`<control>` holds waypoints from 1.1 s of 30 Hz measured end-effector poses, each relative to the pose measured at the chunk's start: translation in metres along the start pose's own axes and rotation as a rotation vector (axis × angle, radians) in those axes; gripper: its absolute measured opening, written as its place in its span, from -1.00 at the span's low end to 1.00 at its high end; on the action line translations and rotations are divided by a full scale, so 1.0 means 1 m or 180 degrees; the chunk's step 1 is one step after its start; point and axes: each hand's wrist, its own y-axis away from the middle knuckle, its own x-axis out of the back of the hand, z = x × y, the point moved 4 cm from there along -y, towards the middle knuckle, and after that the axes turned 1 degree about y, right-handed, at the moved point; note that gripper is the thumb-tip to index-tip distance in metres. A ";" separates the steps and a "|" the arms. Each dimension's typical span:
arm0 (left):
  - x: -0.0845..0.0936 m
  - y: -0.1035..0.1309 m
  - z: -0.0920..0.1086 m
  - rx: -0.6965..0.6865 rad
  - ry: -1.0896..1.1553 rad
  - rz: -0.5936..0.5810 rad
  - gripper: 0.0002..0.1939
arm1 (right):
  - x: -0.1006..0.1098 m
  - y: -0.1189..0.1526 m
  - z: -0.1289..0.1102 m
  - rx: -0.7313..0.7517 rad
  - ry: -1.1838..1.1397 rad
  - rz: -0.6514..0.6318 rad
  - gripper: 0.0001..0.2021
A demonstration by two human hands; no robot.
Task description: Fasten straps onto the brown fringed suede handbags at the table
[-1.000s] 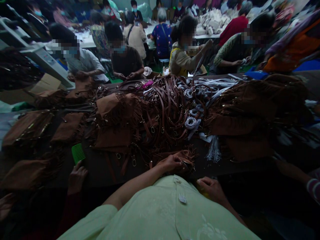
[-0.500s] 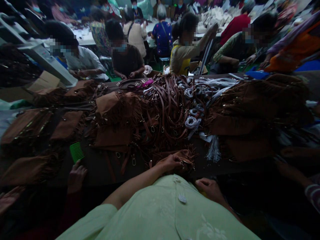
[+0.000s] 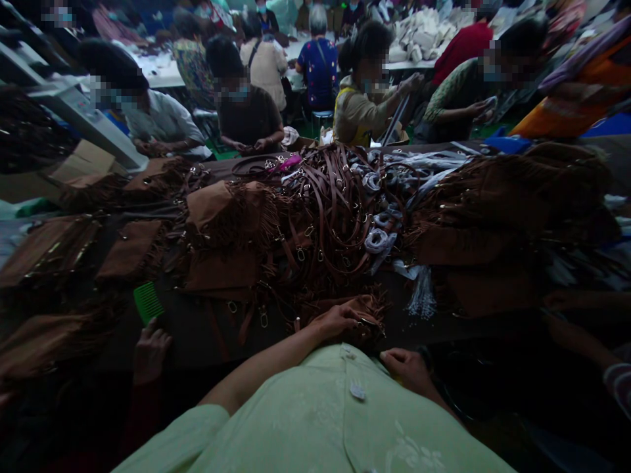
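Note:
A brown fringed bag (image 3: pixel 362 307) lies at the table's front edge, just before my body. My left hand (image 3: pixel 339 320) is on it, fingers bent and closed on its edge near some metal pieces. To the right and lower, my right hand (image 3: pixel 407 368) is closed beside my green shirt, below the table edge. Something small and yellowish shows under its fingers, too dark to make out. Beyond the bag lies a heap of brown straps (image 3: pixel 335 210) with metal clips.
Stacks of brown fringed bags (image 3: pixel 221 210) stand left, with more (image 3: pixel 517 197) at right. White strings (image 3: pixel 421 295) lie right of my bag. A co-worker's hand (image 3: pixel 152 348) holds a green comb (image 3: pixel 148 302). Several people sit across the table.
My right hand has shifted slightly left, towards my body. My left hand stays on the bag. At far left, a neighbour's hand has mostly left the view, and the comb has moved slightly left.

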 end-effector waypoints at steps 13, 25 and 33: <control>0.003 -0.007 -0.008 0.0021 0.0362 0.0142 -0.77 | -0.010 -0.003 -0.024 -0.0475 -0.2611 -0.0719 -0.58; -0.001 -0.003 0.014 -0.0426 -0.1122 0.0231 -0.76 | -0.015 -0.045 -0.053 0.0469 -0.0315 0.0234 -0.62; -0.001 -0.032 0.025 0.0095 -0.1352 -0.0068 -0.66 | -0.019 -0.056 -0.065 0.0554 0.0030 0.0151 -0.65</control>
